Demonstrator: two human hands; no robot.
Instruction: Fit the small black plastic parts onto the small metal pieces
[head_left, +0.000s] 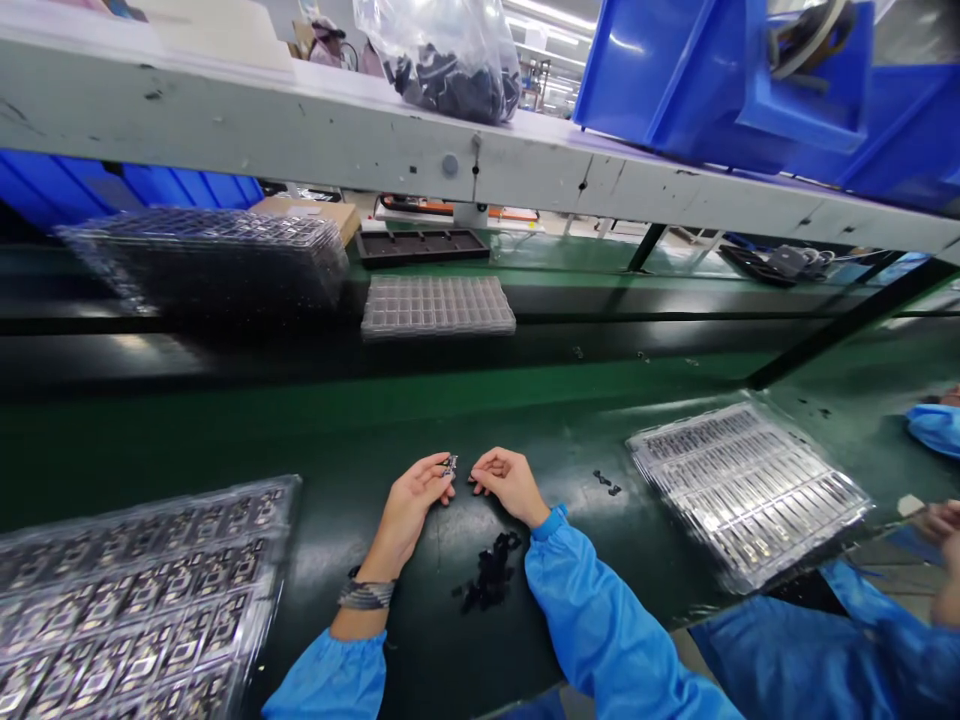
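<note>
Blue sleeves [600, 605], hands [512, 485] just apart

Blue bins [667, 75] on a scuffed pale shelf [300, 128], ceiling lights [551, 16] glowing beyond; below, a partitioned black tray [424, 257] beside brown cardboard [347, 218], blue containers [191, 188] at far left; a slanting dark strut [847, 328], a co-worker's blue sleeve [936, 430] at right

Matt-looking black pieces [491, 575], smooth, glossy green worktop [622, 560], wrinkled blue cloth sleeve [600, 610] (faintly shiny).

Lower centre: small irregular black pieces [491, 572] are contrasting with a flat dark-green worktop [345, 440] and bright-blue fabric sleeves [585, 595].
</note>
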